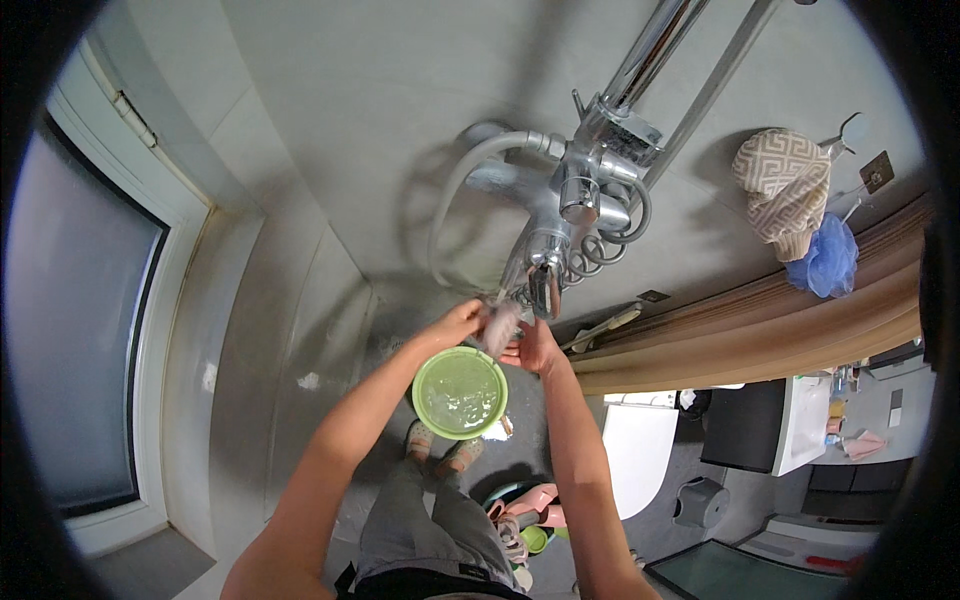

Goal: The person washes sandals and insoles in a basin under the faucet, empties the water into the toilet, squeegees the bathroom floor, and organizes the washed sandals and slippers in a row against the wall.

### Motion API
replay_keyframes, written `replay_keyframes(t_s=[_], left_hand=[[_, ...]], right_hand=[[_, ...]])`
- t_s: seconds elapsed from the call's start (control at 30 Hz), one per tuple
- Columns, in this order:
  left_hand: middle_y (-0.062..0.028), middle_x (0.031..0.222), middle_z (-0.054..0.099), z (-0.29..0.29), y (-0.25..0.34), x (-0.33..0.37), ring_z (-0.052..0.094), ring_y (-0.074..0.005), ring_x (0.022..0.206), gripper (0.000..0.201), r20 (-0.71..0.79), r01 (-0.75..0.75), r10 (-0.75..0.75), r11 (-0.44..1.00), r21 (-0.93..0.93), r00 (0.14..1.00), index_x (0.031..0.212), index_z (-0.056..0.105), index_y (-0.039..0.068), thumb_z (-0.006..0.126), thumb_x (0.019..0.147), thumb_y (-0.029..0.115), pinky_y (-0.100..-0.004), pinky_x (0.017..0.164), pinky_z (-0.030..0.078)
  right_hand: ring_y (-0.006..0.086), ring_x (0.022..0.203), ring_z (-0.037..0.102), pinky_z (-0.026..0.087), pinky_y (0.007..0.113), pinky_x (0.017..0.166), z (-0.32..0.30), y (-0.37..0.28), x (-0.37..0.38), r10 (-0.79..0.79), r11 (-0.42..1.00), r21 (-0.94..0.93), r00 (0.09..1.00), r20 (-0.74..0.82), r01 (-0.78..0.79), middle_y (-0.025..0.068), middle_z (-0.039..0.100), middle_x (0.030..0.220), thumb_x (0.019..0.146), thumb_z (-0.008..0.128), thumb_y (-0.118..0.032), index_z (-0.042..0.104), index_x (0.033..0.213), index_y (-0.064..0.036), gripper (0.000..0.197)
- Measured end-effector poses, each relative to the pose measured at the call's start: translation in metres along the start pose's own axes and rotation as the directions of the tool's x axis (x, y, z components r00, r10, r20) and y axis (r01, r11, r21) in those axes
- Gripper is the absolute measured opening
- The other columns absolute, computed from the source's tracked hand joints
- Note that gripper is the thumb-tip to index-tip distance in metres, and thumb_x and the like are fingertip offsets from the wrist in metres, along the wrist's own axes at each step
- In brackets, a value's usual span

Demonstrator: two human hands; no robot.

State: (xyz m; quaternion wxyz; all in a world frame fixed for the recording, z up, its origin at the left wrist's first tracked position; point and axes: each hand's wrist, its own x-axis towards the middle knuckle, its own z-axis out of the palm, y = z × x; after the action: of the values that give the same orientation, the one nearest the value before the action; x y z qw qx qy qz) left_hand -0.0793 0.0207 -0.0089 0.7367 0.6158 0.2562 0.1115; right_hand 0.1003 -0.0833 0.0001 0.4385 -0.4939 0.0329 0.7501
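Observation:
A small pale pink cloth (502, 328), blurred in part, hangs under the spout of a chrome shower tap (548, 250). My left hand (458, 324) has its fingers closed on the cloth's left side. From the right, my right hand (534, 350) curls round the other side of the cloth; some of its fingers are hidden. Directly below and slightly left is a round green basin (418, 396) with water inside, its surface rippled and shiny. Neither hand touches the basin.
A grey hose (452, 190) loops beside the tap. On the right wall hang a patterned cloth cap (785, 180) and a blue bath puff (826, 258), above a brown curtain (740, 345). Pink slippers (540, 497) lie near my feet. A window (90, 310) fills the left side.

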Motion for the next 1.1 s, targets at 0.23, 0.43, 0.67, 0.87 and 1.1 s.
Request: replay_keyframes(t_s=[0.23, 0.43, 0.67, 0.87, 1.1], left_hand=[[-0.005, 0.088, 0.06, 0.024, 0.017, 0.006, 0.057, -0.0117, 0.075, 0.033, -0.215, 0.309, -0.546, 0.709, -0.634, 0.81, 0.098, 0.056, 0.001, 0.062, 0.083, 0.03, -0.0261, 0.061, 0.048], [-0.003, 0.092, 0.061, 0.031, -0.004, -0.005, 0.059, -0.0121, 0.08, 0.025, -0.109, 0.12, -0.276, 0.695, -0.709, 0.955, 0.104, 0.058, 0.003, 0.064, 0.08, 0.009, -0.0237, 0.072, 0.046], [-0.0042, 0.085, 0.063, 0.019, -0.05, 0.024, 0.056, -0.0114, 0.069, 0.023, -0.518, 0.002, -0.105, 0.981, -0.196, 0.849, 0.095, 0.062, -0.001, 0.059, 0.085, 0.019, -0.0266, 0.063, 0.046], [-0.005, 0.076, 0.062, 0.029, -0.011, 0.032, 0.055, -0.0153, 0.063, 0.035, -0.447, -0.01, -0.305, 0.817, -0.576, 0.841, 0.092, 0.061, -0.005, 0.058, 0.084, 0.029, -0.0321, 0.058, 0.046], [-0.0052, 0.09, 0.061, 0.001, 0.008, 0.008, 0.056, -0.0116, 0.078, 0.028, -0.052, -0.052, 0.062, 0.983, 0.175, 0.997, 0.103, 0.053, -0.002, 0.058, 0.085, 0.018, -0.0268, 0.072, 0.046]], right_hand=[[0.0235, 0.129, 0.024, 0.03, 0.046, 0.097, 0.024, 0.025, -0.003, -0.493, 0.784, -0.391, 0.866, 0.08, 0.482, 0.011, 0.022, 0.143, 0.084, 0.053, -0.051, 0.011, 0.143, -0.0199, 0.079], [0.0152, 0.081, 0.058, 0.046, 0.028, 0.073, 0.047, 0.015, -0.006, -0.795, 0.426, -0.82, 0.59, -0.138, 0.382, 0.0128, 0.063, 0.091, 0.086, 0.057, -0.02, 0.043, 0.126, -0.0013, 0.046], [0.018, 0.083, 0.06, 0.047, 0.029, 0.071, 0.035, 0.021, 0.047, -0.932, 0.171, -0.877, 0.363, 0.004, 0.448, 0.0164, 0.063, 0.099, 0.085, 0.059, -0.027, 0.05, 0.12, -0.0008, 0.045], [0.0195, 0.101, 0.052, 0.043, 0.03, 0.084, 0.046, 0.037, 0.047, -0.806, 0.509, -0.539, 0.592, -0.024, 0.671, 0.0106, 0.052, 0.116, 0.084, 0.058, -0.039, 0.031, 0.132, -0.006, 0.063], [0.0178, 0.095, 0.054, 0.044, 0.032, 0.083, 0.031, 0.017, 0.045, -0.522, 0.829, -0.32, 0.84, -0.15, 0.458, 0.0063, 0.054, 0.109, 0.088, 0.043, -0.05, 0.04, 0.128, -0.0118, 0.055]])
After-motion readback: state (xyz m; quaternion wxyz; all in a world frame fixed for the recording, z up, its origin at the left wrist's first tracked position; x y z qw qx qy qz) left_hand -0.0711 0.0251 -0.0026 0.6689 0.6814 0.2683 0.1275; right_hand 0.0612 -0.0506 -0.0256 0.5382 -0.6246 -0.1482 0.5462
